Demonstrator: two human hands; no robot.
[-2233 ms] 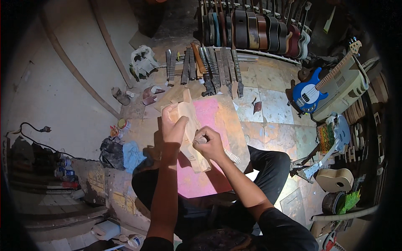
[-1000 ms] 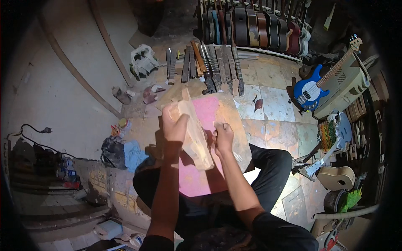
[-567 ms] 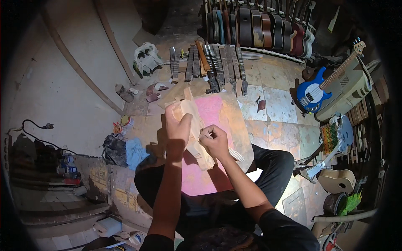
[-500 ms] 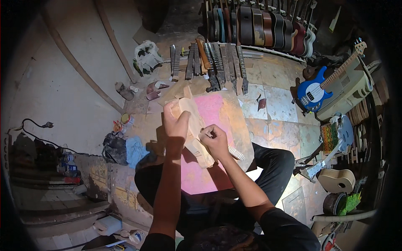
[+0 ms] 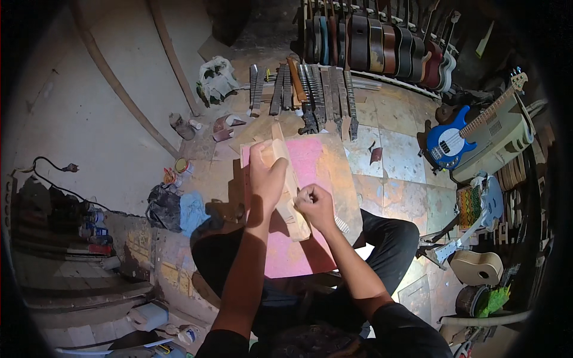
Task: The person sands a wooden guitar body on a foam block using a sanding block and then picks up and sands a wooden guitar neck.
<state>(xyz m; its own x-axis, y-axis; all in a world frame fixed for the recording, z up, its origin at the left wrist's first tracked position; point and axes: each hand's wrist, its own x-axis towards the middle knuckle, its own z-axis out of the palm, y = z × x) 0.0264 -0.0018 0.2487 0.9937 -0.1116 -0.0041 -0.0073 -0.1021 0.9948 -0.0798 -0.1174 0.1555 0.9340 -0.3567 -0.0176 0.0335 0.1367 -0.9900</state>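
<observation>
My left hand [image 5: 265,179] is closed round a long pale wooden piece [image 5: 298,227] with a narrow tongue at its far end, held at a slant over the pink board [image 5: 286,256]. My right hand [image 5: 316,206] has its fingers curled at the right side of the wood, holding something small that I cannot make out. The pink board lies on a larger worn plywood panel [image 5: 343,173] between my bent legs. A pale ridged strip [image 5: 341,225] shows just beside my right wrist, partly hidden.
Loose guitar necks [image 5: 310,95] lie ahead, before a rack of guitars [image 5: 376,42]. A blue bass [image 5: 444,143] and an acoustic guitar [image 5: 474,268] are at right. Rags [image 5: 194,212], cans [image 5: 182,167] and a power cord [image 5: 59,194] are at left, by the wall.
Over the last moments my right hand has shifted back and forth along the wood's right side. Since half a second ago both hands and the wood have moved slightly right.
</observation>
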